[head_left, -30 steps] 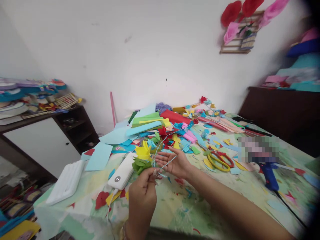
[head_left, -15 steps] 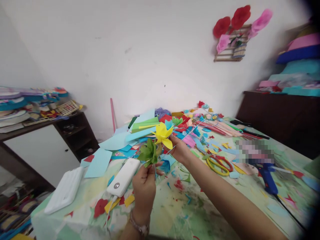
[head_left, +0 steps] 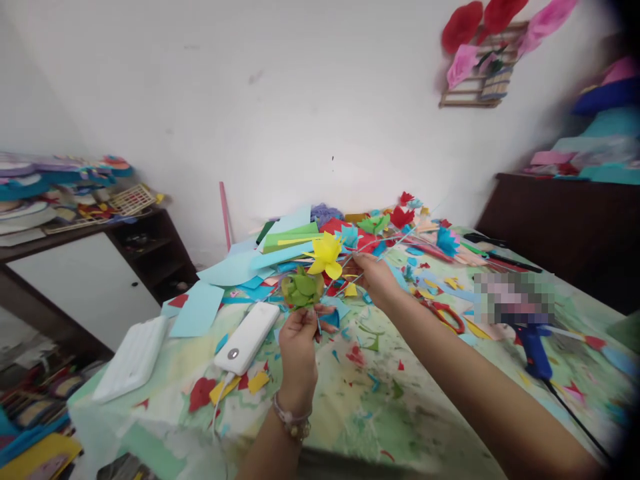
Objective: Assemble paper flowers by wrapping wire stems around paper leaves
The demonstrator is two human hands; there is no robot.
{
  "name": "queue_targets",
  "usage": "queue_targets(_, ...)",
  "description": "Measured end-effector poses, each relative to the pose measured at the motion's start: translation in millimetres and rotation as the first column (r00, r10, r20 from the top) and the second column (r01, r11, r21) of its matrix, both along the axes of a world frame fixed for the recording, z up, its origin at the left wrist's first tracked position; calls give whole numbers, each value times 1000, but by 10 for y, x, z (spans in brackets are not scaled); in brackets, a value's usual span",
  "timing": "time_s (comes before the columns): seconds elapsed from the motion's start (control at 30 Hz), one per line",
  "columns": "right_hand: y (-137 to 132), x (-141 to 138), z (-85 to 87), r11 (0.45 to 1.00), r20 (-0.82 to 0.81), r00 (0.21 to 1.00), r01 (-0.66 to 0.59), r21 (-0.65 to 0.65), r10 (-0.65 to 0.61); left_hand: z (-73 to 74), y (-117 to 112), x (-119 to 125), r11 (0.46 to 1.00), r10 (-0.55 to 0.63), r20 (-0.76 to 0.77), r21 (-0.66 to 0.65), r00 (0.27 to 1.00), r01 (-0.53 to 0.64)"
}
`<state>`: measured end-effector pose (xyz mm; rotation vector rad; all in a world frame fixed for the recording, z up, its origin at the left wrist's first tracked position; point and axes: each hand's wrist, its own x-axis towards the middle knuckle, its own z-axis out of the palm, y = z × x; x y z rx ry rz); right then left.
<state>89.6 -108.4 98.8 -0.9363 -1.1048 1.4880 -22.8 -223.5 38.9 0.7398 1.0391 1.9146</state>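
Observation:
My left hand (head_left: 299, 340) is closed on the stem just under a green paper flower (head_left: 301, 289), holding it upright above the table (head_left: 350, 413). My right hand (head_left: 374, 277) is closed on a bunch of thin wire stems that carry a yellow paper flower (head_left: 327, 256), a red paper flower (head_left: 403, 216) and a blue paper flower (head_left: 446, 241). The yellow flower sits just above and right of the green one. Both hands hover over the scraps in the middle of the table.
A white power bank (head_left: 247, 338) with a cable lies left of my left hand, a white ribbed block (head_left: 131, 359) further left. Coloured paper sheets (head_left: 285, 247) pile at the back. Scissors (head_left: 443, 313) and a blue glue gun (head_left: 534, 343) lie to the right. Cabinets flank the table.
My right hand has moved from an open palm near my left hand out toward the paper pile and closed on a bunch of flower stems. The green flower has risen slightly.

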Motion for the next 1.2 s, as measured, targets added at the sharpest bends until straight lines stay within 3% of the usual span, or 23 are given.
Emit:
queue_targets(0.13,105,26,-405,988,91,996,-5,-151,19,-158,-6,-5,985,-93,62,-139,994,101)
queue_targets(0.27,86,73,-699,940,162,973,-108,-323,167,-315,-48,1,967,-90,114,-228,989,114)
queue_targets(0.37,19,196,-756,870,212,915,-224,-440,343,-372,-94,-27,966,-53,113,-244,992,80)
queue_targets(0.43,-23,315,-732,818,280,841,-285,-500,463,-388,-127,-56,965,-42,97,-254,994,66)
queue_targets(0.5,-76,420,-676,806,388,749,-320,-498,537,-404,-161,-79,964,-51,78,-256,996,69)
queue_targets(0.53,-115,454,-641,819,447,708,-342,-461,547,-416,-179,-85,964,-59,70,-254,996,75)
queue_targets(0.6,-223,468,-560,857,595,626,-445,-258,504,-448,-217,-83,967,-77,54,-238,996,87)
queue_targets(0.67,-366,420,-478,858,621,668,-514,-16,411,-485,-253,-64,970,-85,40,-224,996,92)
queue_targets(0.7,-442,383,-441,829,622,684,-551,99,380,-502,-269,-52,972,-85,30,-219,996,89)
queue_targets(0.77,-582,314,-384,712,688,641,-654,256,342,-529,-294,-28,975,-73,-3,-209,997,71)
queue_targets(0.87,-724,261,-377,538,837,485,-789,295,253,-546,-316,-9,981,-49,-70,-193,996,34)
queue_targets(0.93,-780,253,-438,510,889,435,-802,310,142,-550,-328,-8,979,-46,-103,-201,994,25)
queue_targets(1.03,-865,234,-605,475,911,408,-789,389,-69,-558,-351,-9,967,-60,-135,-255,989,24)
queue_targets(1.2,-1029,165,-869,231,803,478,-787,572,-356,-589,-383,-9,956,-45,-131,-292,990,5)
